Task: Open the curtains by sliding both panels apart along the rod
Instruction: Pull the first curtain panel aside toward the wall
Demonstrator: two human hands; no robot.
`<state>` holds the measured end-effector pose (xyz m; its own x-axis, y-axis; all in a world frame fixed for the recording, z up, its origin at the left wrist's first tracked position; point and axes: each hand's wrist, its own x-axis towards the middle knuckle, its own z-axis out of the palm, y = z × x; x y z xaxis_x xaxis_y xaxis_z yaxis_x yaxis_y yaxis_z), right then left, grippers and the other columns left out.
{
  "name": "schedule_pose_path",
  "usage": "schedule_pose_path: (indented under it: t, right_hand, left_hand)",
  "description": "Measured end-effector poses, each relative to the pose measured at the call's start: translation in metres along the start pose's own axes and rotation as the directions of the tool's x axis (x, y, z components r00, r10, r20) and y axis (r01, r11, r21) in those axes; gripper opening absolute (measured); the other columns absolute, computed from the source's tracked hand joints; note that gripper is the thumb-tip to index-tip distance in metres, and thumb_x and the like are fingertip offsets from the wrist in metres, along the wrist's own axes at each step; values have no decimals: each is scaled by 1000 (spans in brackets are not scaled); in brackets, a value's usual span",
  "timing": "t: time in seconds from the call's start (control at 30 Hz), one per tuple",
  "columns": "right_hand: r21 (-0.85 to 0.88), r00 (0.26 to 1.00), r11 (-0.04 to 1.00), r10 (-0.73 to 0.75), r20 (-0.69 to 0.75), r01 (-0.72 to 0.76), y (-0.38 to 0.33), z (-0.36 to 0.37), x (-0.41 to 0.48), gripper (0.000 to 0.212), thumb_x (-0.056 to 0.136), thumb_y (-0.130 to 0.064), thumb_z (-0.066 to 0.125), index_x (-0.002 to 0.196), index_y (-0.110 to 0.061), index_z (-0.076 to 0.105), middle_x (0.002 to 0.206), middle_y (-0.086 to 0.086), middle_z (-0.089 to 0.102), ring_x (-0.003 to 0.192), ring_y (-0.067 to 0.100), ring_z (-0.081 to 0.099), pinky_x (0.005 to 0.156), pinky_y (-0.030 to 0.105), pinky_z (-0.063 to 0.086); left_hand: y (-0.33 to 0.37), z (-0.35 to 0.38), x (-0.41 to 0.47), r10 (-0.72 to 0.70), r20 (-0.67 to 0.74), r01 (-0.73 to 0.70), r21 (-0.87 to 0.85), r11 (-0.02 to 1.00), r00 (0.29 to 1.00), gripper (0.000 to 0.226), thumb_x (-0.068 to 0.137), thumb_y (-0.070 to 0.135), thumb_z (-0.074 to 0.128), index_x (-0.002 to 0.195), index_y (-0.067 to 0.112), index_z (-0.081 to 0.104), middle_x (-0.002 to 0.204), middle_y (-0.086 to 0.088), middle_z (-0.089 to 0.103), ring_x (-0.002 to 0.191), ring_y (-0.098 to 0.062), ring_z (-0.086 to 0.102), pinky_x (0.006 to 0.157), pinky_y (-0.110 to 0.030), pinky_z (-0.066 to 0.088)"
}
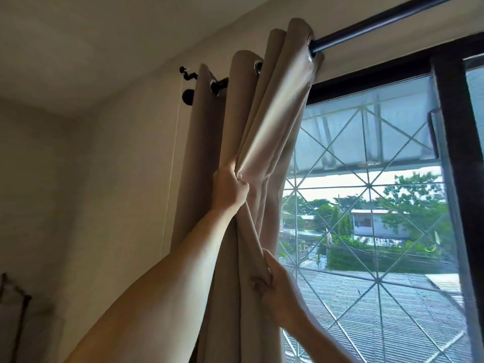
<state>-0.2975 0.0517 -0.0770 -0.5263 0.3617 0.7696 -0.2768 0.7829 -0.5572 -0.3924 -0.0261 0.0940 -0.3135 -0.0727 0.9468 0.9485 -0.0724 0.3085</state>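
Both grips are clamped on cloth: your left hand (230,186) bunches the folds high up, your right hand (272,289) pinches the edge lower down. Biggest in view, the window (366,205) stands bare to the right, its diamond grille (377,258) showing roofs and trees beyond. Next, the beige curtain (277,121) hangs gathered in thick pleats at the left end. Above it runs the black rod (372,24), threaded through a silver eyelet (258,66).
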Motion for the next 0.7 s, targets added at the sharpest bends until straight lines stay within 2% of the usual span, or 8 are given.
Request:
schedule_pose_path:
  t: [0.1, 0.2, 0.27, 0.37, 0.43, 0.53, 0.6, 0.7]
  right_hand:
    - [-36, 999, 999, -41, 13, 41, 7, 10, 10, 71, 74, 2, 59, 100, -63, 48, 85, -2, 70, 72, 13, 65, 60, 29, 52]
    - [31, 996, 997, -74, 51, 72, 12, 18, 19, 71, 73, 8, 55, 96, -59, 52, 85, 8, 69, 69, 19, 62, 61, 41, 55]
    - [41, 993, 995, -92, 79, 89, 18, 24, 27, 66, 73, 6, 54, 99, -55, 53, 84, 10, 68, 69, 25, 62, 61, 44, 55]
    - [92, 985, 989, -125, 115, 115, 31, 37, 39, 55, 71, 1, 53, 108, -40, 55, 87, 7, 67, 78, 30, 63, 66, 50, 55]
    - [114, 984, 987, -131, 119, 117, 36, 48, 46, 50, 71, 1, 53, 107, -34, 56, 86, 9, 67, 73, 22, 62, 63, 43, 55]
    - [159, 980, 979, -147, 136, 125, 35, 61, 56, 47, 75, 12, 54, 100, -27, 58, 78, 4, 63, 61, 2, 48, 50, 18, 42]
    - [172, 977, 977, -151, 151, 125, 36, 73, 65, 50, 76, 13, 54, 97, -33, 57, 71, -10, 59, 57, 0, 48, 47, 10, 37]
    - [149, 983, 983, -125, 136, 105, 39, 96, 81, 59, 77, 9, 57, 93, -48, 53, 70, -8, 59, 55, -1, 50, 45, 10, 37]
  left_hand:
    - [-15, -2, 3, -45, 27, 43, 62, 997, 999, 24, 81, -3, 46, 96, 7, 61, 90, -14, 68, 88, -37, 61, 76, -31, 49]
    - [-27, -3, 7, -60, 36, 57, 74, 996, 998, 25, 77, 4, 41, 91, 12, 60, 85, -9, 67, 86, -35, 61, 77, -40, 53]
    - [-31, -5, 10, -64, -5, 65, 89, 994, 998, 25, 80, -1, 44, 94, 8, 63, 86, -8, 68, 82, -31, 62, 73, -26, 51]
    - [-34, -10, 10, -43, -47, 47, 106, 993, 998, 26, 84, -13, 45, 100, -3, 64, 82, -5, 59, 73, -18, 52, 57, 0, 33]
    - [-46, -11, 14, -47, -49, 52, 111, 992, 998, 25, 83, -14, 45, 96, -3, 64, 77, -3, 58, 66, -14, 48, 51, 0, 32]
    - [-72, -13, 24, -85, -62, 92, 123, 988, 994, 22, 84, -7, 47, 94, 3, 64, 73, -2, 61, 67, -18, 56, 55, -12, 37]
    - [-92, -16, 31, -112, -66, 120, 122, 985, 991, 20, 84, -3, 49, 95, 3, 65, 78, -6, 64, 74, -24, 61, 60, -21, 38]
    - [-118, -21, 42, -133, -72, 142, 133, 981, 988, 12, 83, -2, 51, 82, 3, 61, 73, -8, 60, 71, -27, 59, 57, -22, 34]
